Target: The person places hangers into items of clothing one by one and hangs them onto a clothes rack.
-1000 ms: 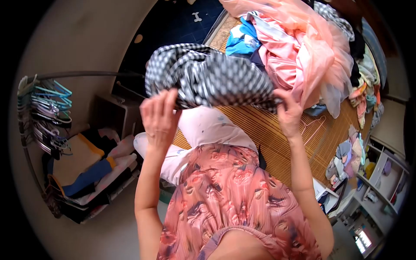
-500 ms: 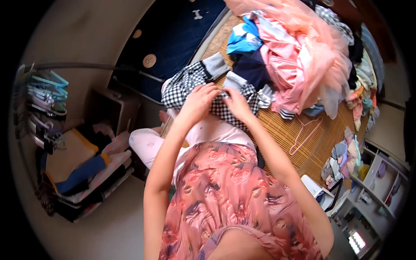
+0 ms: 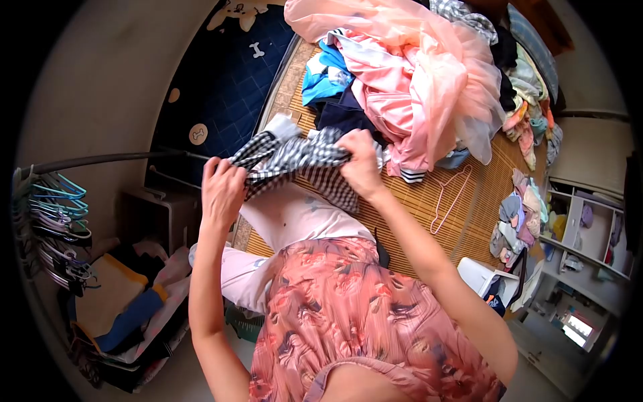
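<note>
A black-and-white checked garment [image 3: 295, 157] with pale grey ends is stretched between my two hands above my lap; its middle is blurred by motion. My left hand [image 3: 224, 191] is closed on its left edge, fingers bent over the cloth. At the other side my right hand [image 3: 362, 164] grips the right edge in a closed fist. Just beyond the garment lie a navy cloth [image 3: 345, 114] and a blue and white piece [image 3: 326, 77]. A heap of pink clothes [image 3: 402, 100] with sheer tulle is close to my right hand.
A pink hanger [image 3: 450, 201] lies on the bamboo mat [image 3: 408, 221]. More small clothes [image 3: 517, 211] are piled to the right, near a white bin [image 3: 485, 278] and shelves [image 3: 589, 228]. At left, several hangers [image 3: 60, 221] hang on a rail [image 3: 107, 159] above folded clothes [image 3: 127, 301].
My hands have moved apart, the left one leftward and down, drawing the checked garment out between them. It was lying bunched on the mat before. The view has shifted too.
</note>
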`<state>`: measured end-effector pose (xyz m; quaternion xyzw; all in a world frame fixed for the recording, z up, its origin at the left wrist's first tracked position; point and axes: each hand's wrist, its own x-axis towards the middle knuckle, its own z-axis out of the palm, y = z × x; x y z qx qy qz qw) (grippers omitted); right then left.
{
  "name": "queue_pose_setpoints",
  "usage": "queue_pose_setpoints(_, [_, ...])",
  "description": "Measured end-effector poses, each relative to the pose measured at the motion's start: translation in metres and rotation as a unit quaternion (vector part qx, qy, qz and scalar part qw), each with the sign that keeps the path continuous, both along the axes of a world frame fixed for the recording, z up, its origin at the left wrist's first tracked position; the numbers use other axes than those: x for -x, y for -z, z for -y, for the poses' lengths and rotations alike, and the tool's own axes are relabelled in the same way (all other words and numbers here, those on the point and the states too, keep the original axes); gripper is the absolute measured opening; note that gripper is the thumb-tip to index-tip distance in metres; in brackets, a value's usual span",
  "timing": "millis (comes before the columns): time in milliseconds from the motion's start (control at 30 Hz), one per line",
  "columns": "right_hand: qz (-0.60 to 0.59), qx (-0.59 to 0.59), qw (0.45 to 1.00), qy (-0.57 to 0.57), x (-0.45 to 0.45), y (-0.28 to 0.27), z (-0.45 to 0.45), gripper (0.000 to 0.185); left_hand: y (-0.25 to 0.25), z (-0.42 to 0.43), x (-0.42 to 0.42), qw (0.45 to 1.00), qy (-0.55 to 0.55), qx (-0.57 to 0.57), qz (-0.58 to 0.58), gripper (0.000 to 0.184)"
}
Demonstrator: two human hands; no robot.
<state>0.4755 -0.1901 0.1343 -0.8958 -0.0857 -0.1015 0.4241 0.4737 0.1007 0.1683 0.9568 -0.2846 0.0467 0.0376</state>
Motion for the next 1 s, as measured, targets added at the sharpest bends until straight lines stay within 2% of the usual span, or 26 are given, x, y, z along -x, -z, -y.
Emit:
queue_pose_setpoints(33, [0.049, -0.027, 0.998, 0.023, -0.001, -0.008, 0.004, 0.031, -0.019, 0.007, 0.011, 0.994, -0.048, 0.067, 0.070, 0.023])
queue_pose_setpoints(67, [0.096, -0.056, 0.993, 0.046, 0.000, -0.016, 0.008, 0.032, -0.034, 0.009, 0.024, 0.983, -0.075, 0.085, 0.141, 0.029])
queue_pose_setpoints(133, [0.138, 0.012, 0.990, 0.040, 0.006, -0.033, 0.017, 0.034, -0.044, 0.017, 0.054, 0.972, -0.103, 0.120, 0.173, 0.037])
queue_pose_setpoints(167, [0.119, 0.029, 0.992, 0.028, 0.010, -0.032, 0.021, 0.033, -0.031, 0.017, 0.071, 0.986, -0.111, 0.073, 0.096, 0.047])
queue_pose_setpoints(200, [0.103, 0.046, 0.994, 0.016, 0.014, -0.030, 0.025, 0.032, -0.028, 0.024, 0.087, 0.987, -0.143, 0.035, -0.067, 0.045])
queue_pose_setpoints(267, [0.076, 0.044, 0.996, -0.024, 0.023, -0.020, 0.030, 0.028, 0.010, 0.008, 0.118, 0.943, -0.101, 0.059, -0.313, 0.040])
queue_pose_setpoints(333, [0.065, 0.044, 0.996, -0.041, 0.035, -0.012, 0.029, 0.027, -0.003, 0.025, 0.101, 0.897, -0.185, -0.008, -0.401, 0.039])
queue_pose_setpoints(400, [0.063, 0.045, 0.996, -0.032, 0.045, -0.011, 0.031, 0.026, 0.012, 0.030, 0.090, 0.957, -0.161, 0.167, -0.173, 0.036])
queue_pose_setpoints(467, [0.056, 0.040, 0.998, -0.016, 0.053, -0.010, 0.038, 0.026, 0.008, 0.051, 0.056, 0.953, -0.166, 0.209, -0.144, 0.045])
queue_pose_setpoints(533, [0.048, 0.056, 0.997, -0.033, 0.060, -0.006, 0.047, 0.026, 0.022, 0.071, 0.026, 0.948, -0.103, 0.270, -0.129, 0.056])
queue_pose_setpoints(567, [0.044, 0.065, 0.996, -0.029, 0.063, -0.003, 0.049, 0.027, 0.037, 0.082, 0.018, 0.957, -0.083, 0.233, -0.151, 0.066])
queue_pose_setpoints(600, [0.040, 0.077, 0.996, -0.023, 0.068, 0.003, 0.052, 0.028, 0.051, 0.090, 0.011, 0.968, -0.061, 0.201, -0.138, 0.066])
queue_pose_setpoints(633, [0.025, 0.087, 0.996, 0.015, 0.075, 0.013, 0.057, 0.032, 0.060, 0.097, 0.007, 0.939, -0.080, 0.226, -0.247, 0.067])
queue_pose_setpoints(667, [-0.028, 0.041, 0.997, 0.064, 0.085, 0.020, 0.065, 0.035, 0.070, 0.105, 0.001, 0.897, -0.090, 0.247, -0.357, 0.068])
queue_pose_setpoints(733, [-0.045, 0.077, 0.977, 0.192, 0.105, 0.053, 0.096, 0.040, 0.089, 0.115, 0.003, 0.924, -0.040, 0.229, -0.304, 0.058])
queue_pose_setpoints(833, [-0.021, 0.149, 0.918, 0.367, 0.132, 0.095, 0.150, 0.053, 0.078, 0.128, 0.006, 0.901, -0.057, 0.263, -0.340, 0.048])
queue_pose_setpoints(867, [-0.043, 0.196, 0.878, 0.435, 0.140, 0.109, 0.166, 0.055, 0.077, 0.128, 0.005, 0.904, -0.059, 0.260, -0.334, 0.045])
queue_pose_setpoints(933, [-0.131, 0.192, 0.804, 0.548, 0.145, 0.126, 0.188, 0.049, 0.083, 0.126, 0.006, 0.901, -0.055, 0.262, -0.340, 0.045])
queue_pose_setpoints(1000, [-0.165, 0.125, 0.827, 0.523, 0.145, 0.133, 0.206, 0.039, 0.087, 0.126, 0.007, 0.891, -0.062, 0.276, -0.354, 0.045])
